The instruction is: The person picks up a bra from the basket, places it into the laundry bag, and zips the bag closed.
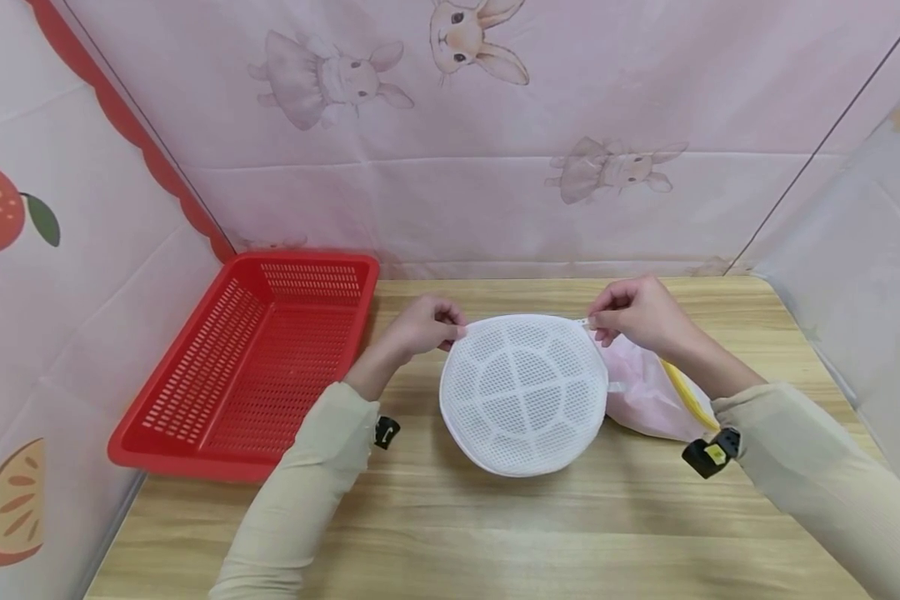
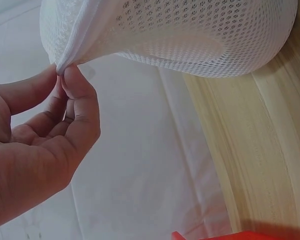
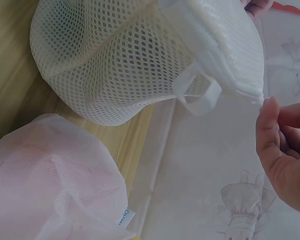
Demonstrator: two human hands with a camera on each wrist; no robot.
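A round white mesh laundry bag (image 1: 525, 396) is held tilted over the table, its ribbed top facing the head camera. My left hand (image 1: 423, 323) pinches the zipped rim between thumb and forefinger, as the left wrist view shows at close range. At the far right of the rim, my right hand (image 1: 641, 312) pinches the zipper pull (image 1: 583, 322). A white strap loop (image 3: 205, 95) sticks out from the bag's side in the right wrist view. Behind and right of it lies a pale pink bag (image 1: 641, 392) with a yellow edge, partly covered by my right forearm.
A red plastic basket (image 1: 367, 292) with slotted walls stands at the left of the wooden table (image 1: 495, 542). Fabric with printed rabbits (image 1: 465, 42) hangs behind the table, and more fabric lines both sides.
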